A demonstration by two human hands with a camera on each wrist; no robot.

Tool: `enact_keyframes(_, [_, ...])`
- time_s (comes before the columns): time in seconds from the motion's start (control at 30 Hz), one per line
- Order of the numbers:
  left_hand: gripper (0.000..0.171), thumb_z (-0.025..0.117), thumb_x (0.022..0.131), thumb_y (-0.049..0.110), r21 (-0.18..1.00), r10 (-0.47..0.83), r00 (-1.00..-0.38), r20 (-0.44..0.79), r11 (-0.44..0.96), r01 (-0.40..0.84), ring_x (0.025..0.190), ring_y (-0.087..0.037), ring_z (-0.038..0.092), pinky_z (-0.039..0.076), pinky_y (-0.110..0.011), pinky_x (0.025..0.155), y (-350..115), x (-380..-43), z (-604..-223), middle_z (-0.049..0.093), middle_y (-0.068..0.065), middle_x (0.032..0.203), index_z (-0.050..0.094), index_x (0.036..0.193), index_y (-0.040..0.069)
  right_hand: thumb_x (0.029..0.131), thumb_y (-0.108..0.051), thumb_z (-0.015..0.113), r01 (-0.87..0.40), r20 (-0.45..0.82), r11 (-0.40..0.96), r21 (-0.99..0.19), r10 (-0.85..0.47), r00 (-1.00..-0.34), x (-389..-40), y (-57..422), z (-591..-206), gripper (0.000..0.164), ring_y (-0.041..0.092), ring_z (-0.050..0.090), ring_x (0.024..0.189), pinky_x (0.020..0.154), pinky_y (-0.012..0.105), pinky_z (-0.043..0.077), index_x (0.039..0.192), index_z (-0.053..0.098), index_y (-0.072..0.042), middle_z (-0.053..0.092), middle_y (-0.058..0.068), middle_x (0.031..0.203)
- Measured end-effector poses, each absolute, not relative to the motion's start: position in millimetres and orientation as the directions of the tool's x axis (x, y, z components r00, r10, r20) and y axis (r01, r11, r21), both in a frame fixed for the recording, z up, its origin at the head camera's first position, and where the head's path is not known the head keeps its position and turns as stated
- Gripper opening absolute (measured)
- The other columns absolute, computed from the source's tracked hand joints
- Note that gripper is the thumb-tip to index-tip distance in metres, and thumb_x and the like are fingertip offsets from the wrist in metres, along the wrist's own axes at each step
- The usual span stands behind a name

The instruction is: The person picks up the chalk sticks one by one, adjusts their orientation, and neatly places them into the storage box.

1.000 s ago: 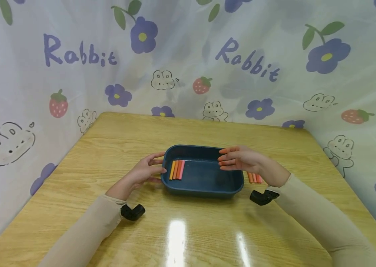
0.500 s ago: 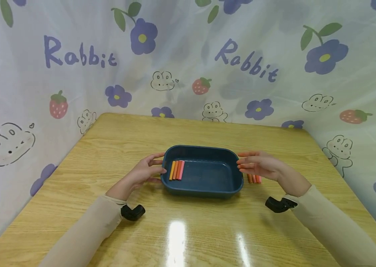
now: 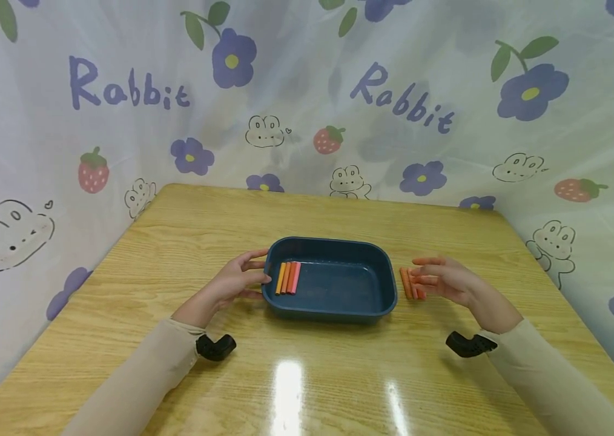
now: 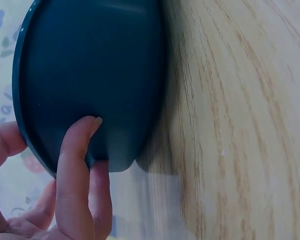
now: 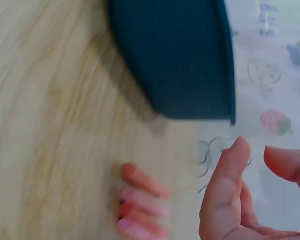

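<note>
A dark blue rectangular tray (image 3: 340, 315) stands on the wooden table in the head view. Inside, along its left end, several chalk-like sticks (image 3: 288, 278) in yellow, orange, red and pink lie side by side. My left hand (image 3: 233, 280) rests its spread fingers against the tray's left end; in the left wrist view, fingertips touch the outer wall (image 4: 125, 75). Just right of the tray, more chalk-like sticks (image 5: 142, 210) in orange, red and pink lie on the table. Over them hovers my right hand (image 3: 448, 283), fingers apart and holding nothing, partly covering the sticks in the head view.
The wooden table (image 3: 231, 218) reaches back to a white curtain (image 3: 307, 72) printed with rabbits, flowers and strawberries. A black wrist camera (image 3: 216, 347) sits at the left cuff and another black wrist camera (image 3: 469, 344) at the right cuff.
My right hand has moved rightward, from above the tray's right end to over the sticks beside it. The left hand, the tray and the sticks inside stay in place.
</note>
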State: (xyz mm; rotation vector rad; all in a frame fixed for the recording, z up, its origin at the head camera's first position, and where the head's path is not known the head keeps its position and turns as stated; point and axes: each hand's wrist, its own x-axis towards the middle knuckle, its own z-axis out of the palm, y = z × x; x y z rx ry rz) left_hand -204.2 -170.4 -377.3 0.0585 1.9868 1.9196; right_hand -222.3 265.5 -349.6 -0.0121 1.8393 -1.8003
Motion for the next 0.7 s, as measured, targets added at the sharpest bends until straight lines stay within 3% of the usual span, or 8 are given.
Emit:
enact_keyframes(0.17, [0.063,0.057,0.089,0.001,0.968,0.278,-0.928,-0.249,0.066,-0.240,0.107,-0.037,0.055,0.055,-0.043,0.074,-170,-205,-378,0.035,-0.023,0.139,0.030,0.145,0.012,0.097,-0.009,0.046,0.374,-0.396,0.130,-0.918,-0.325,-0.859,-223,276,-359,0.064,0.013,0.057,0.097,0.090,0.031,0.048,0.144,0.008,0.011,0.034,0.027,0.134])
enact_keyframes(0.23, [0.064,0.058,0.089,0.001,0.967,0.272,-0.928,-0.255,0.064,-0.247,0.109,-0.038,0.055,0.054,-0.044,0.074,-169,-205,-378,0.036,-0.022,0.139,0.031,0.145,0.013,0.097,-0.008,0.046,0.377,-0.399,0.131,-0.917,-0.308,-0.864,-223,279,-362,0.064,0.014,0.057,0.100,0.091,0.033,0.047,0.144,0.008,0.012,0.028,0.028,0.140])
enact_keyframes(0.37, [0.064,0.060,0.088,0.002,0.967,0.270,-0.929,-0.255,0.062,-0.247,0.108,-0.038,0.055,0.054,-0.044,0.074,-169,-205,-378,0.037,-0.021,0.139,0.032,0.144,0.014,0.095,-0.008,0.050,0.394,-0.410,0.115,-0.912,-0.257,-0.875,-224,285,-366,0.065,0.016,0.060,0.095,0.086,0.031,0.050,0.143,0.010,0.012,0.054,0.014,0.118])
enact_keyframes(0.47, [0.064,0.060,0.088,0.002,0.968,0.273,-0.929,-0.251,0.068,-0.241,0.106,-0.036,0.057,0.054,-0.044,0.074,-170,-205,-378,0.037,-0.022,0.139,0.031,0.145,0.014,0.095,-0.009,0.052,0.389,-0.410,0.134,-0.912,-0.215,-0.886,-226,288,-371,0.065,0.015,0.062,0.088,0.081,0.030,0.053,0.142,0.013,0.013,0.061,-0.001,0.099])
enact_keyframes(0.7, [0.065,0.060,0.089,0.003,0.969,0.280,-0.928,-0.247,0.079,-0.234,0.103,-0.033,0.058,0.054,-0.044,0.075,-171,-205,-378,0.035,-0.025,0.139,0.029,0.146,0.011,0.094,-0.004,0.050,0.389,-0.414,0.152,-0.909,-0.207,-0.886,-232,292,-385,0.067,0.016,0.063,0.083,0.080,0.036,0.053,0.144,0.008,0.010,0.061,0.004,0.094])
